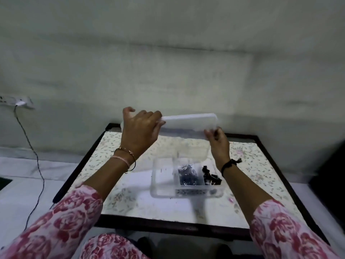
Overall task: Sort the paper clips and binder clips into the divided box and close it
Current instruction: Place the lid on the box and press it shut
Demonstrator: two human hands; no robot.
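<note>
Where the pale, mottled wall [168,53] meets the floor, a low table [291,186] with a dark frame stands close against it, its top covered by a cream cloth [104,146] printed with small leaves and faint pink flowers. On this cloth, towards the near right of the middle, sits the clear plastic divided box [162,193], open. Its left compartment looks bare, the middle one holds a heap of silvery paper clips [187,174], and the right one holds black binder clips [211,177].

Above the box's far side both hands hold the translucent white lid [190,121] raised and tilted. The left hand [139,130] has its fingers curled over the lid's left end, thumb lifted behind it. The right hand [217,142] pinches the lid's right near corner with closed fingertips. Both sleeves are pink with red roses; the left wrist wears thin bangles [127,156], the right a black thread [230,163].

At far left a white power strip [15,100] lies against the wall, with a dark cable [37,159] trailing down over the light floor [18,202]. The picture is motion-blurred.
</note>
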